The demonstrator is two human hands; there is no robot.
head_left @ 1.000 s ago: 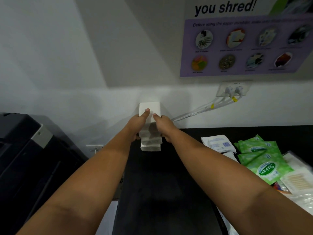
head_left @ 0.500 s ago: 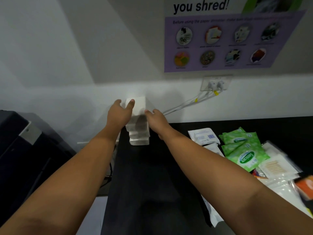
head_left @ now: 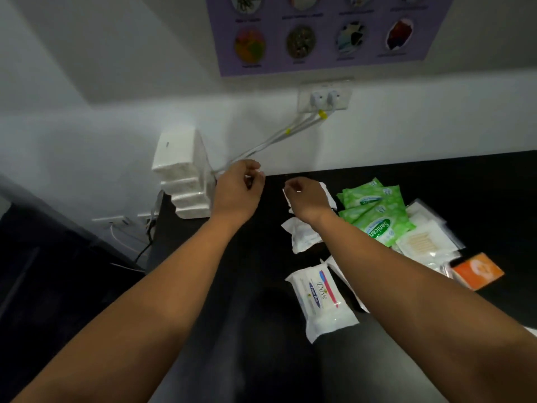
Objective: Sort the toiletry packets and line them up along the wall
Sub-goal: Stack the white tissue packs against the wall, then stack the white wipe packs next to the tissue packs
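Note:
A row of white tissue packets (head_left: 186,175) stands on edge against the wall at the back left corner of the black counter (head_left: 255,315). My left hand (head_left: 236,189) hovers just right of that row, fingers loosely curled, holding nothing. My right hand (head_left: 308,196) hangs above a white packet (head_left: 327,190) near the wall, fingers loosely curled; I cannot see a grip. Another white packet (head_left: 303,237) lies under my right wrist. A Dove packet (head_left: 321,298) lies nearer me. Green Sanicare wipe packets (head_left: 374,210) fan out to the right.
Clear bags of cotton buds (head_left: 427,242) and an orange packet (head_left: 478,270) lie at the right. White cables (head_left: 279,138) run from a wall socket (head_left: 324,96) down behind the tissue row. A dark machine (head_left: 43,271) stands left of the counter.
Both hands have let go of the tissue row and moved right, away from it. The view has tilted down, showing more of the counter and the Dove packet.

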